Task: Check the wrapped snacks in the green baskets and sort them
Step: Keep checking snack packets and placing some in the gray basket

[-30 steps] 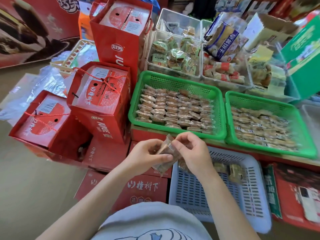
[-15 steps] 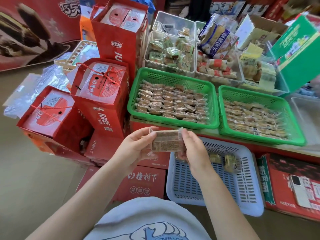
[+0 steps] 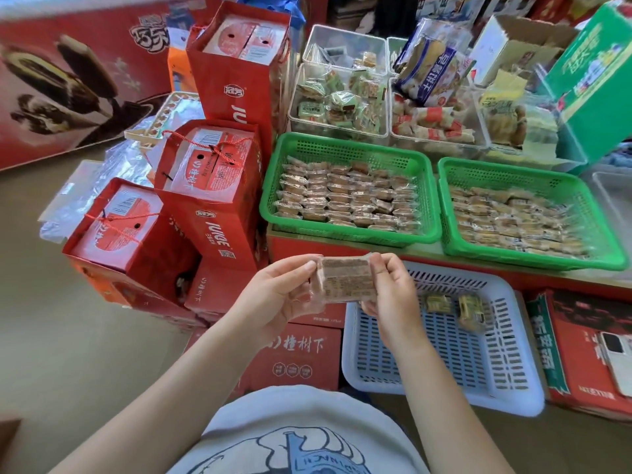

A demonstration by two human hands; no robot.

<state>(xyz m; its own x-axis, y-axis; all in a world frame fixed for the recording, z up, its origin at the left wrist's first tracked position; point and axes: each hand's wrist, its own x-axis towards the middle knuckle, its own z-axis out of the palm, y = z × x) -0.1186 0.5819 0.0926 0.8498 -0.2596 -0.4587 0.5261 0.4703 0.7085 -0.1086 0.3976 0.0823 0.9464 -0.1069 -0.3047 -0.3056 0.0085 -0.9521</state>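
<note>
Snack (image 3: 346, 281) in clear wrap, held up in front of the chest, between both hands, above the gap between a red box and the white basket (image 3: 513, 371). Long axis runs left to right, roughly level; broad face turned toward the camera, brown top band, paler printed area below. Left hand (image 3: 277, 295) pinches the left end: thumb on top edge, fingers curled behind and under the wrap. Right hand (image 3: 390, 289) pinches the right end, fingertips curled over the top corner, thumb at the lower corner. Both hands grip the same piece; neither end points up or down noticeably. White basket sits low, just right of the hands, with two small yellowish wrapped pieces (image 3: 455, 304) lying near its far side. Beyond the hands, on a raised ledge, two green baskets side by side: left basket (image 3: 342, 145) with wrapped snacks in neat rows, right basket (image 3: 533, 172) with paler wrapped snacks, less orderly. Behind those, clear bins (image 3: 338, 128) of mixed wrapped goods. To the left, red gift boxes (image 3: 205, 186) stacked, cord handles on top. Far right, on a red carton, a phone (image 3: 615, 360). Grey shirt (image 3: 297, 436) with a printed design at bottom of view.
</note>
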